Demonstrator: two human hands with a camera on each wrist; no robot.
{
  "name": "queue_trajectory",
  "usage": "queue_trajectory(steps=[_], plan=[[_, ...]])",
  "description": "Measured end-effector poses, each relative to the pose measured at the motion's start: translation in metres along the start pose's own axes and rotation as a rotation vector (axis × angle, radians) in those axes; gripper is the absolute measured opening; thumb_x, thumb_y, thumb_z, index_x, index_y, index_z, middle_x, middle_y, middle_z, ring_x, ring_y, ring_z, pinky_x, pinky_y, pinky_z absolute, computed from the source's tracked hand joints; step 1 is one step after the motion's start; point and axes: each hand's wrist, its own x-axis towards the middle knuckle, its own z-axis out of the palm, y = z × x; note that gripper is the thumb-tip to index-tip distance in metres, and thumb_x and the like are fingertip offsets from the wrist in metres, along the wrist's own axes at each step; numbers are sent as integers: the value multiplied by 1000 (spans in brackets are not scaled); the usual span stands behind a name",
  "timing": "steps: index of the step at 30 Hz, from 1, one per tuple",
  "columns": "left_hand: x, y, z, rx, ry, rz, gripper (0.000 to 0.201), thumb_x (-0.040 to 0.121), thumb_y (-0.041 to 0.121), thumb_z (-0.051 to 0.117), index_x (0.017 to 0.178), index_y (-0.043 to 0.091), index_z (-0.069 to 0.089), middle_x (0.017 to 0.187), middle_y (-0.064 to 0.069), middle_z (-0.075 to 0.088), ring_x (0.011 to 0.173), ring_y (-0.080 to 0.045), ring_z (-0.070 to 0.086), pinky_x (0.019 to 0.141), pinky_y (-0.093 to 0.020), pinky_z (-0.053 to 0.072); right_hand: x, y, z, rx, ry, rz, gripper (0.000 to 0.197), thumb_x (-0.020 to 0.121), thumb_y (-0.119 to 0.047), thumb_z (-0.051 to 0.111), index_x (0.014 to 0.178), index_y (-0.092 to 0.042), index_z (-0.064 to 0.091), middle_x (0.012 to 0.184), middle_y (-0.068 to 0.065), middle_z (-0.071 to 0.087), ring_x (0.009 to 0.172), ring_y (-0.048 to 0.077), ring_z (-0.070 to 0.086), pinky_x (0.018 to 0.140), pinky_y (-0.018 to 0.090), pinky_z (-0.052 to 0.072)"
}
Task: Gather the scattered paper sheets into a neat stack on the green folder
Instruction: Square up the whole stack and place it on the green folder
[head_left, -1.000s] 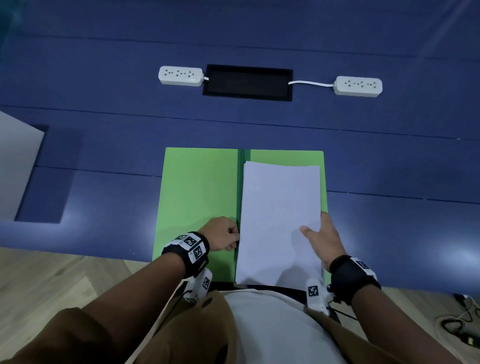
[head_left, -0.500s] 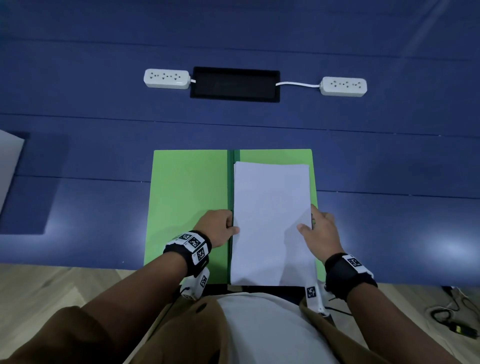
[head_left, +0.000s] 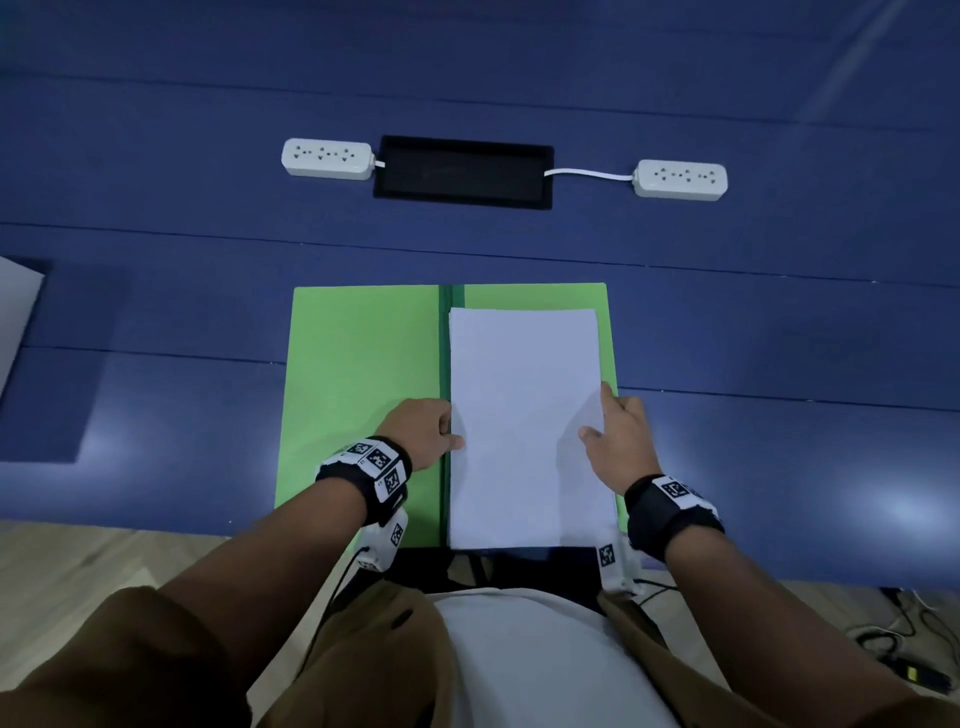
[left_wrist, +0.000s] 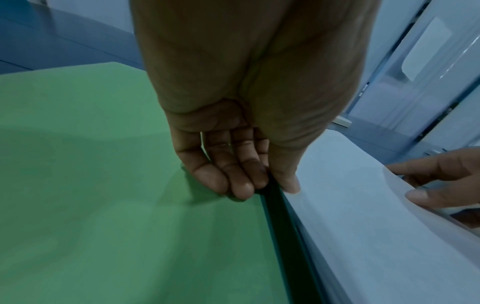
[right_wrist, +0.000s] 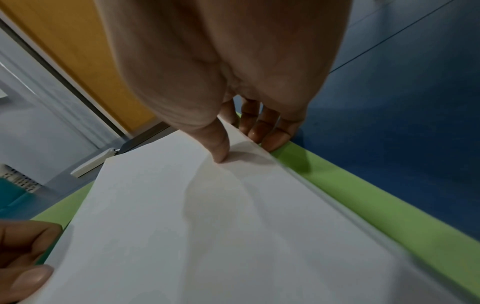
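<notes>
**Hands square a paper stack on the open folder**

Both hands flank the stack (head_left: 524, 415) of white sheets. Left hand (head_left: 422, 432) has its fingers curled down onto the green folder (head_left: 363, 395) beside the dark spine (head_left: 444, 332), with the thumb on the stack's left edge, pinching it. Right hand (head_left: 618, 441) sets its thumb on the top sheet and its fingers (right_wrist: 270, 135) along the right edge, where the paper lifts and bows a little; it grips that edge.

Matte, smooth and rectangular, the folder lies open and flat on the blue tabletop (head_left: 779, 338), its near edge reaching the tabletop's edge. Thin and plain white, the sheets sit on the right leaf, edges almost flush, with a strip of green showing at the far and right sides. Nothing lies on the left leaf but the hand.

Farther back, two white plastic power strips (head_left: 327, 158) sit either side of a black rectangular recess (head_left: 462, 166). One pale sheet (head_left: 15, 317) lies at the far left.
</notes>
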Motion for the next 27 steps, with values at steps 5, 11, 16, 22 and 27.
queue_trajectory(steps=[5,11,16,22,27], plan=[[-1,-2,-12,-19,-6,-4,30,96,42,68,89,18,53,90,-1,63,86,-25,61,74,-36,49,11,-12,-7,-48,0,-25,72,105,-17,57,166,-9,20,145,14,35,132,31,47,109,29,37],[-40,-95,-36,-133,340,-556,88,79,74,70,140,14,45,142,-23,38,130,-49,45,107,-58,45,-2,13,-20,50,-3,81,63,90,-29,74,147,-20,47,137,10,37,127,31,48,115,37,40],[-50,-131,-40,-410,246,-737,107,74,67,81,147,12,27,151,-23,25,126,-53,48,100,-60,51,-6,15,-22,73,-84,154,71,84,-34,82,144,-19,48,140,11,47,118,27,55,107,42,49],[-39,-150,-43,-523,291,-687,113,63,71,86,141,6,35,141,-24,49,121,-46,57,98,-54,53,-3,14,-23,142,-103,180,69,76,-39,86,134,-21,52,132,6,55,107,26,66,92,52,61],[-46,-174,-62,-610,221,-508,64,76,71,76,83,8,67,88,-10,70,91,-31,68,87,-42,52,-10,19,-27,334,-102,243,57,86,-23,87,131,-17,53,124,4,56,96,21,66,78,40,63]])
